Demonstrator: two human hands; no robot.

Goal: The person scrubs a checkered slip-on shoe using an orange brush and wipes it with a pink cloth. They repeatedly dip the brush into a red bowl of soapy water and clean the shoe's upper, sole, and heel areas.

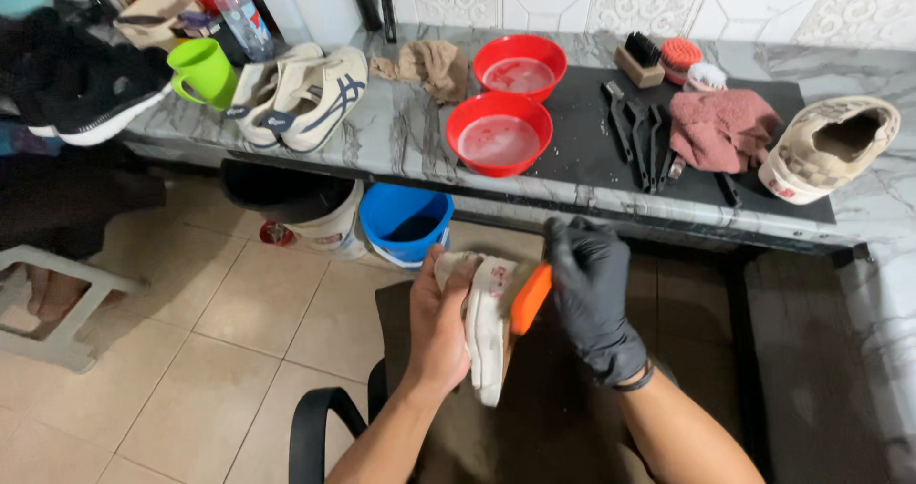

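While my bare left hand [441, 324] is clamped around the white shoe [489, 324], sole edge turned up toward me, my gloved right hand [592, 298] is closed on the orange brush [530, 297] and sets it against the shoe's side, low over my lap and in front of the bench [401, 136]. I judge the scrubbing to be partway: the shoe in my hands looks pale and mostly clean on the face I can see, though its far side is hidden. Its likely mate, the beige shoe [832, 148], lies on its side at the right end of the black mat [592, 150], beside the pink cloth [722, 126], and a pair of cream sneakers [301, 93] waits further left by the green mug [202, 70], so there seems to be more to do. Two red bowls [500, 133] of cloudy water sit near the bench edge, just above my hands, so lifting the brush straight up brings me close to them. The blue bucket [408, 222] and white bucket [320, 219] stand under the bench to the left. There is open tiled floor on my left; the chair arm [315, 427] hems my left elbow.
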